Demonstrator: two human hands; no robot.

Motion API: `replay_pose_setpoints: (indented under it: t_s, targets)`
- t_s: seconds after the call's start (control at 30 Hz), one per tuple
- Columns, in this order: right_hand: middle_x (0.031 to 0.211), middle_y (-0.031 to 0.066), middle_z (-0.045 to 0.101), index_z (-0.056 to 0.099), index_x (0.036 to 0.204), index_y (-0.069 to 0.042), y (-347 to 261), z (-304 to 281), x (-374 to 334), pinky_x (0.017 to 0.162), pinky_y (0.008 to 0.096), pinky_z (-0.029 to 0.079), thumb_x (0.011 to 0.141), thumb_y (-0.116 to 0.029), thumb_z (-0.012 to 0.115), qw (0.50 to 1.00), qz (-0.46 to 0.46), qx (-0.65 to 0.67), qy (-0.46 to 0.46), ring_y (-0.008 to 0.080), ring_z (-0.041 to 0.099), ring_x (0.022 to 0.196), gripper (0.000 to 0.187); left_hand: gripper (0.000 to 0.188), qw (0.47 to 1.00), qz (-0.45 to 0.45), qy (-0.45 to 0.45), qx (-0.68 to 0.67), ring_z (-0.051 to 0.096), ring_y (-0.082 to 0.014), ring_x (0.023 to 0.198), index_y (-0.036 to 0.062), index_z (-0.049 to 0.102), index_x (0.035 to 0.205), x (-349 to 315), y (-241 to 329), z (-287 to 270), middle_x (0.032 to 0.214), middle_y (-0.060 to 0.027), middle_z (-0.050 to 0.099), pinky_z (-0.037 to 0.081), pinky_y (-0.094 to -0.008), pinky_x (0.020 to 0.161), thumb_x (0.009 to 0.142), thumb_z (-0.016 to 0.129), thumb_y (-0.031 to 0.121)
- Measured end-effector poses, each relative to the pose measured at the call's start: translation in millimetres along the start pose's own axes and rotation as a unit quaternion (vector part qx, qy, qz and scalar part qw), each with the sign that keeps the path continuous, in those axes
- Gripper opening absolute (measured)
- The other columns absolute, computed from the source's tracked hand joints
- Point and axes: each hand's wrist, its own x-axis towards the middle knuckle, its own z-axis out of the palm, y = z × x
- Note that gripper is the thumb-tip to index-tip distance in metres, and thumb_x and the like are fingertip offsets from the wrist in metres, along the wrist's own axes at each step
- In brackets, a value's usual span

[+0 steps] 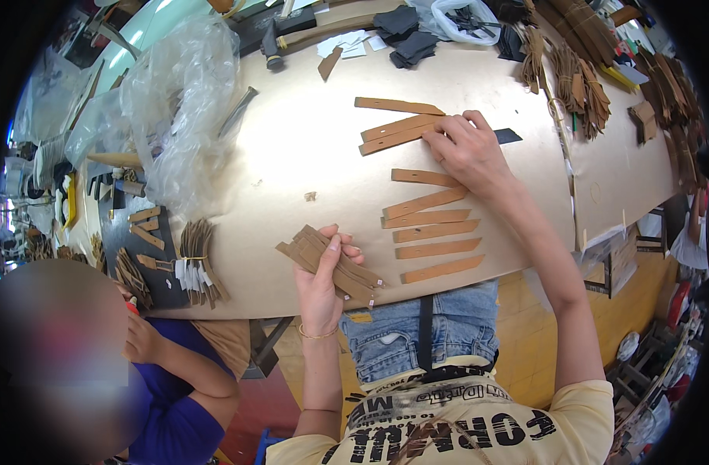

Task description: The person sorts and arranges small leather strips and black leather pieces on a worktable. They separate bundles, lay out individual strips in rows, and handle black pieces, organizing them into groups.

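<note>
Positions from view centre. Left hand [320, 279], 7 o'clock: closed around a brown stack [316, 249]. Right hand [469, 151], 2 o'clock: fingers drawn narrow at the end of a tan strip [397, 140]; grip, cannot tell. Other strips [438, 249]: on table [308, 163], 1 to 4 o'clock. Tied bundle [193, 242]: 9 o'clock. Plastic [180, 116]: 10 o'clock.

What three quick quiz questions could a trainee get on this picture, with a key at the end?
1. Fill in, far or near: the right hand is closer to the ___ end of the column of tan strips.
2. Choose one: the bundle of brown strips is A, in the right hand; B, in the left hand; C, in neither hand.
3. True or false: the clear plastic lies to the right of the tan strips.

Key: 1, far; 2, B; 3, false.
</note>
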Motion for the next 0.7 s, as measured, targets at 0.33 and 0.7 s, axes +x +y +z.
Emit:
replay_pose_setpoints:
  t_s: [0.33, 0.7]
  targets:
    - [0.09, 0.0046, 0.06, 0.07, 0.099, -0.007, -26.9, -28.0, -5.0, 0.084, 0.0364, 0.042, 0.085, -0.017, 0.07, 0.979, 0.161, 0.119, -0.04, 0.0201, 0.059, 0.084, 0.016, 0.023, 0.999, -0.022, -0.026, 0.017, 0.065, -0.0155, 0.083, -0.0027, 0.054, 0.119, -3.5, -5.7, 6.7, 0.102, -0.0117, 0.063, 0.059, -0.0302, 0.074, 0.098, 0.057, 0.008]
    - [0.1, 0.0064, 0.057, 0.066, 0.091, -0.007, -29.3, -8.9, -0.7, 0.085, 0.0368, 0.042, 0.084, -0.023, 0.072, 0.944, 0.19, 0.258, -0.08, 0.024, 0.055, 0.098, 0.018, 0.025, 0.999, -0.024, -0.019, 0.042, 0.063, -0.0151, 0.084, -0.0013, 0.051, 0.121, -3.9, 1.3, 14.9, 0.1, -0.0122, 0.061, 0.057, -0.0304, 0.074, 0.098, 0.056, 0.006]
